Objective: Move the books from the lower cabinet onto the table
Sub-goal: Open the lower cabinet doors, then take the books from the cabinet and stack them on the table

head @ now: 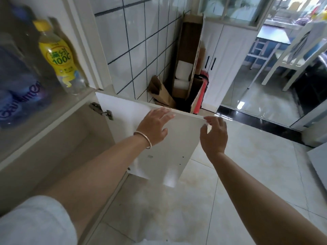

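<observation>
The lower cabinet (58, 138) stands at the left with its white door (169, 156) swung wide open toward me. My left hand (154, 125), a metal bangle on its wrist, lies flat with spread fingers on the door's top edge. My right hand (215, 134) touches the door's top outer corner with its fingertips, fingers apart. What I see of the cabinet's inside is beige panel; no books are in view. The table is not clearly in view.
An upper shelf at the left holds a yellow drink bottle (56, 55) and a blue pack (17, 89). Cardboard boxes (187, 64) and a red cylinder (200, 96) stand in the tiled corner behind the door. White chairs (290, 55) stand at the far right. The floor is glossy tile.
</observation>
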